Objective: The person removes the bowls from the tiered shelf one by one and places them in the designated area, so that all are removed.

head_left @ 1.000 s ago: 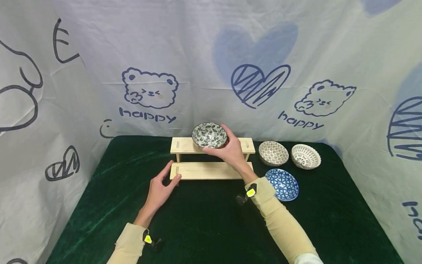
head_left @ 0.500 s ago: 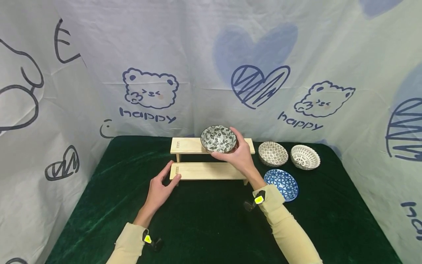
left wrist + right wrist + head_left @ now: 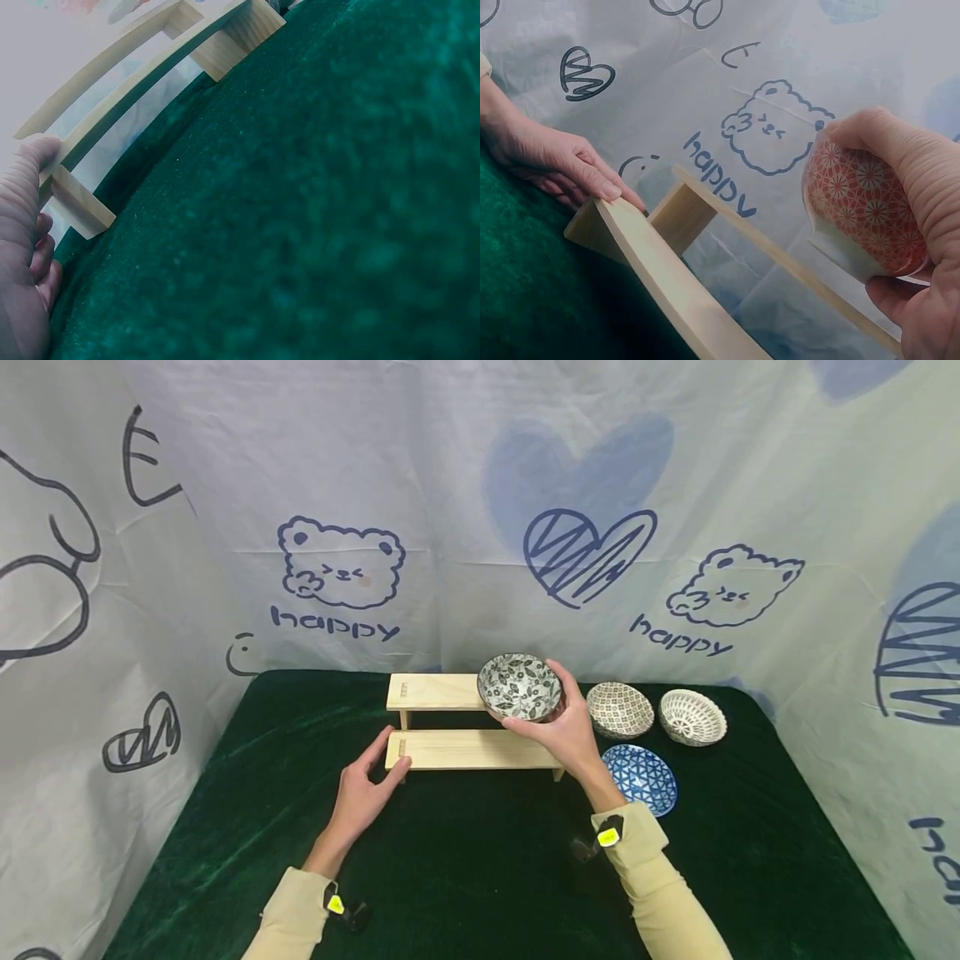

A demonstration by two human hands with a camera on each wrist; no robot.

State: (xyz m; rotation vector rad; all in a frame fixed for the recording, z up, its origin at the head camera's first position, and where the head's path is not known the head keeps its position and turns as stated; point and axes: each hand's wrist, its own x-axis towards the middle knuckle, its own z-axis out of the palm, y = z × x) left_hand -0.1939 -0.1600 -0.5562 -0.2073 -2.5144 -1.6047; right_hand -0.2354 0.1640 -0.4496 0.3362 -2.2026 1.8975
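Note:
My right hand (image 3: pixel 570 735) holds a bowl (image 3: pixel 519 687) by its right side, thumb and fingers spread across it. Inside, the bowl has a black-and-white leaf pattern; the right wrist view shows its outside (image 3: pixel 866 202), red with white flowers and a pale base. It is raised above the right part of a two-step wooden stand (image 3: pixel 472 749) and tilted. My left hand (image 3: pixel 365 789) grips the left end of the stand's lower step, thumb on the plank (image 3: pixel 112 112) and fingers at its end. The bowl hides the upper step's right end in the head view.
Right of the stand are a brown-patterned bowl (image 3: pixel 620 710) and a cream ribbed bowl (image 3: pixel 693 717). A blue patterned dish (image 3: pixel 641 779) lies in front of them, partly behind my right wrist. Dark green cloth (image 3: pixel 480 860) covers the table; a printed curtain (image 3: pixel 465 485) hangs behind.
My right hand has moved the bowl rightward and a little nearer to me, from mid-stand to over the right end. My left hand has stayed on the stand.

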